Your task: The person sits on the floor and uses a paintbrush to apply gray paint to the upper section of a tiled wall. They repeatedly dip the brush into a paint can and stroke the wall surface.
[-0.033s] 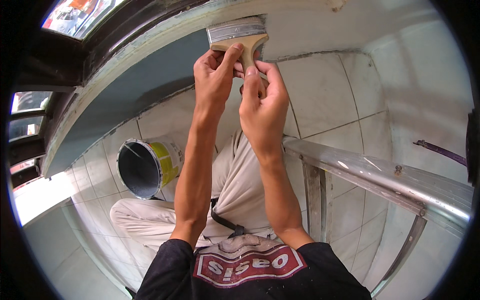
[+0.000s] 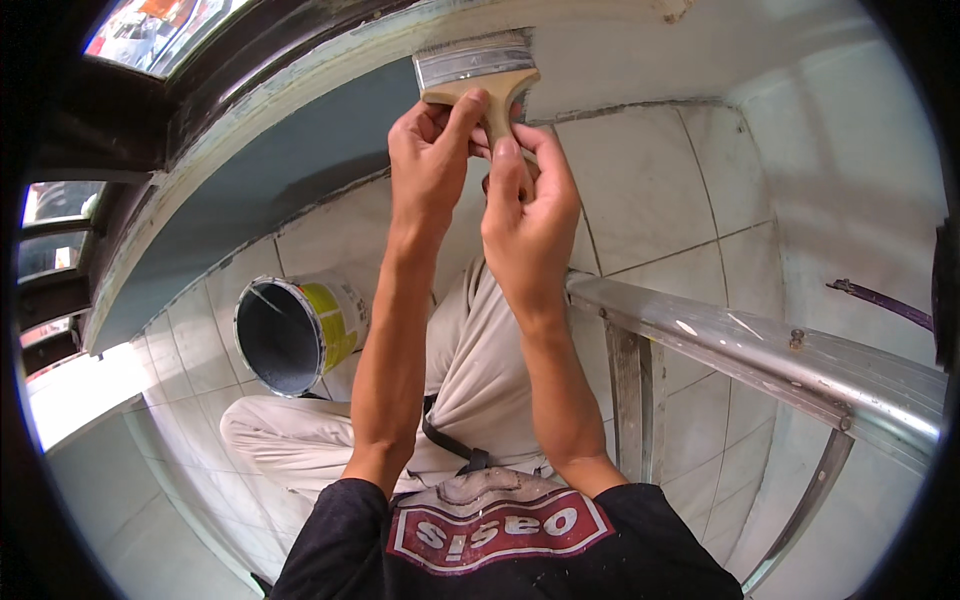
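Observation:
Both my hands are raised in front of me on a wide flat paintbrush (image 2: 478,72) with a pale wooden handle and a metal ferrule. My left hand (image 2: 430,160) pinches the handle from the left, thumb and fingers just below the ferrule. My right hand (image 2: 530,215) grips the lower handle from the right. The bristles touch the wall where a grey-blue painted band (image 2: 270,180) meets a lighter unpainted stretch. An open paint can (image 2: 300,335), yellow-labelled and coated with grey-blue paint inside, stands on the tiles left of my knee.
I sit on a white tiled floor (image 2: 660,190) in beige trousers. An aluminium ladder (image 2: 760,350) runs across the right side close to my right arm. A dark window frame (image 2: 150,110) lies above the painted band. A thin purple rod (image 2: 880,298) shows far right.

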`<state>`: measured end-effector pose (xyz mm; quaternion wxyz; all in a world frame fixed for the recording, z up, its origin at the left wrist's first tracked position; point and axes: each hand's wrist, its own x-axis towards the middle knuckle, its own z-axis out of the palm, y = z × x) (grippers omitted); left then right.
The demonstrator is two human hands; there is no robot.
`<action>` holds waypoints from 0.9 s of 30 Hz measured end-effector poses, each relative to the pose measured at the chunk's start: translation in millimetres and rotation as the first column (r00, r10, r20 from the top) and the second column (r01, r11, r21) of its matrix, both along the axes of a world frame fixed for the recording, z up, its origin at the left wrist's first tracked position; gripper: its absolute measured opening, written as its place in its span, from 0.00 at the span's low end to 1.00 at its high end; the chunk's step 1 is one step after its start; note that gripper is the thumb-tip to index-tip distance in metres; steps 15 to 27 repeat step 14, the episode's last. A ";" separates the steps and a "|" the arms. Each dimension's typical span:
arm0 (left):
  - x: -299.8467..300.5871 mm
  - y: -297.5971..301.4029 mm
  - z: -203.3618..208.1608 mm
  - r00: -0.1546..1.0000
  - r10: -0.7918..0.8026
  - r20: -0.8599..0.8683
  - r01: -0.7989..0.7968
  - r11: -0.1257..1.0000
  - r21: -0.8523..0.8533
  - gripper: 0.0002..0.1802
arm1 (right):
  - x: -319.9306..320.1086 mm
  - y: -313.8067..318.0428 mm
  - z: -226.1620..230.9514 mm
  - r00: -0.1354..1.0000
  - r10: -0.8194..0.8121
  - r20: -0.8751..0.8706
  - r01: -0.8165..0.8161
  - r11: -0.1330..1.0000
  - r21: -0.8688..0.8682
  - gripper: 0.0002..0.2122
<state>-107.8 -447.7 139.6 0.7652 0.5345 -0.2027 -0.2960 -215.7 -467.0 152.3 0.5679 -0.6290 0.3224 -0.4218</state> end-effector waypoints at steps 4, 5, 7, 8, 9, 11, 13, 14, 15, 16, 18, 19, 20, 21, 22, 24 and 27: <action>-18.5 15.8 -7.3 0.992 -0.054 0.112 0.055 0.998 -0.010 0.14 | -22.2 13.5 -27.3 0.998 0.016 0.061 -0.016 1.000 0.008 0.11; -20.8 18.9 -13.8 0.986 -0.091 0.139 0.090 0.996 0.013 0.15 | -24.1 13.7 -33.9 0.998 0.017 0.054 -0.018 0.999 0.031 0.11; -20.2 16.7 -24.2 0.989 -0.093 0.114 0.094 0.996 -0.006 0.15 | -25.6 12.8 -43.3 0.999 0.017 0.042 -0.020 0.997 0.078 0.11; -19.0 14.0 -29.7 0.991 -0.075 0.107 0.078 0.997 -0.018 0.14 | -21.9 9.1 -49.9 0.997 0.013 0.073 -0.017 0.998 0.062 0.11; -17.0 11.9 -34.1 0.993 -0.058 0.099 0.061 0.998 -0.030 0.14 | -19.0 5.6 -57.2 0.996 0.023 0.088 -0.029 0.997 0.066 0.11; -8.3 7.3 -38.4 0.989 -0.070 0.128 0.074 0.997 -0.023 0.15 | -10.9 -4.2 -72.1 0.992 0.042 0.123 -0.050 0.997 0.067 0.11; 1.4 2.3 -46.7 0.989 -0.083 0.125 0.085 0.996 -0.014 0.16 | -2.1 -12.8 -87.5 0.993 0.053 0.104 -0.059 0.997 0.050 0.11; 6.1 -0.3 -54.9 0.990 -0.089 0.107 0.091 0.996 -0.009 0.16 | 2.3 -16.5 -95.4 0.994 0.059 0.096 -0.064 0.997 0.042 0.11; 6.1 -0.3 -54.9 0.990 -0.089 0.107 0.091 0.996 -0.009 0.16 | 2.3 -16.5 -95.4 0.994 0.059 0.096 -0.064 0.997 0.042 0.11; 6.1 -0.3 -54.9 0.990 -0.089 0.107 0.091 0.996 -0.009 0.16 | 2.3 -16.5 -95.4 0.994 0.059 0.096 -0.064 0.997 0.042 0.11; 6.1 -0.3 -54.9 0.990 -0.089 0.107 0.091 0.996 -0.009 0.16 | 2.3 -16.5 -95.4 0.994 0.059 0.096 -0.064 0.997 0.042 0.11; 6.1 -0.3 -54.9 0.990 -0.089 0.107 0.091 0.996 -0.009 0.16 | 2.3 -16.5 -95.4 0.994 0.059 0.096 -0.064 0.997 0.042 0.11; 6.1 -0.3 -54.9 0.990 -0.089 0.107 0.091 0.996 -0.009 0.16 | 2.3 -16.5 -95.4 0.994 0.059 0.096 -0.064 0.997 0.042 0.11; 6.1 -0.3 -54.9 0.990 -0.089 0.107 0.091 0.996 -0.009 0.16 | 2.3 -16.5 -95.4 0.994 0.059 0.096 -0.064 0.997 0.042 0.11; 6.1 -0.3 -54.9 0.990 -0.089 0.107 0.091 0.996 -0.009 0.16 | 2.3 -16.5 -95.4 0.994 0.059 0.096 -0.064 0.997 0.042 0.11; 6.1 -0.3 -54.9 0.990 -0.089 0.107 0.091 0.996 -0.009 0.16 | 2.3 -16.5 -95.4 0.994 0.059 0.096 -0.064 0.997 0.042 0.11; 6.1 -0.3 -54.9 0.990 -0.089 0.107 0.091 0.996 -0.009 0.16 | 2.3 -16.5 -95.4 0.994 0.059 0.096 -0.064 0.997 0.042 0.11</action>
